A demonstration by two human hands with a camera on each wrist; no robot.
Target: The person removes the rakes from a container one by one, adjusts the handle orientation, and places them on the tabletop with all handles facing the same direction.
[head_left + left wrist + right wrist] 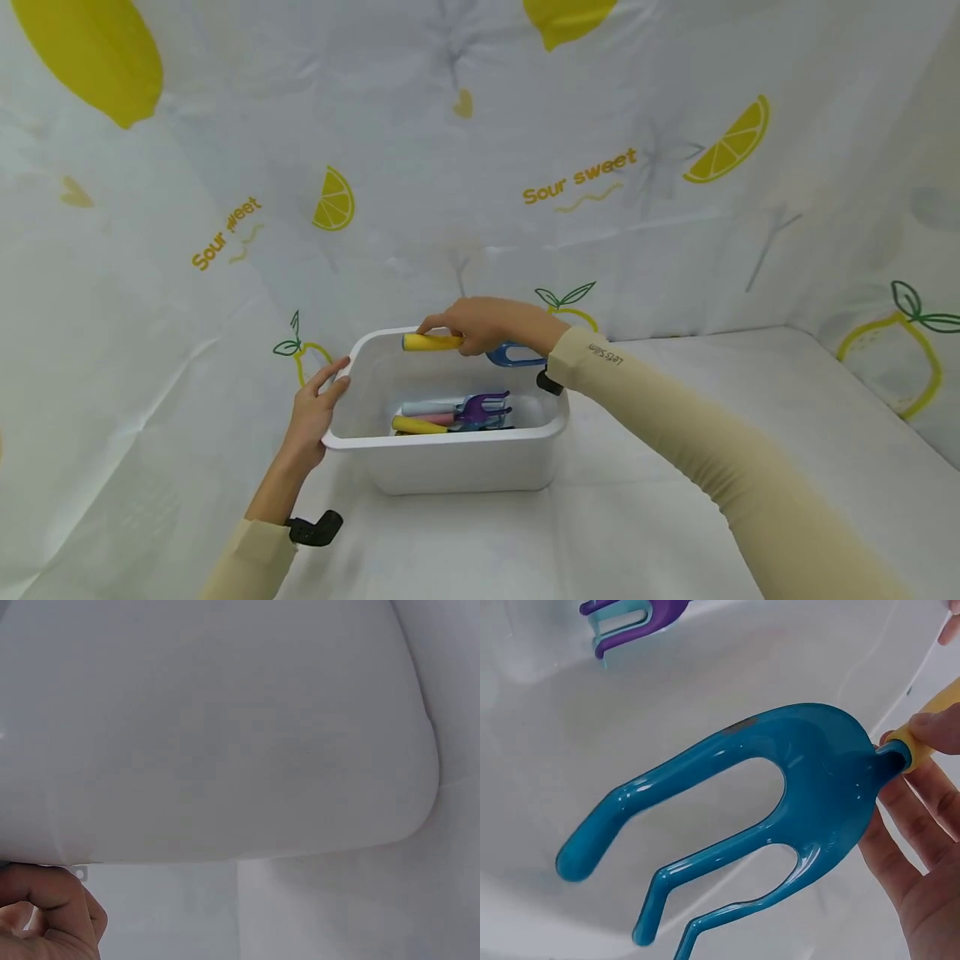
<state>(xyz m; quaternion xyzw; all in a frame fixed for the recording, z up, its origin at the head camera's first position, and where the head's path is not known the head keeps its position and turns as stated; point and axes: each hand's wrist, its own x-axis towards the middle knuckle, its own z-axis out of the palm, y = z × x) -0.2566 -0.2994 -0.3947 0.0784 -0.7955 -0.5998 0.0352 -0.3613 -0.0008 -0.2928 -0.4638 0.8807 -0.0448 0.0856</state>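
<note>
My right hand grips the yellow handle of a blue three-pronged hand rake, held up over the white plastic tub. In the right wrist view the thumb lies on the handle close to the neck, and the bent prongs point away from the palm. At the tub's left side my left hand holds the rim, fingers at the upper edge. Inside, on the tub floor, lies a small pile: a purple hand rake, a yellow handle, a pink handle and a pale blue handle.
The tub stands on a white covered surface. Behind it rises a white sheet printed with lemons and lettering. Black wrist cameras sit on both wrists, the right one beside the tub's right rim.
</note>
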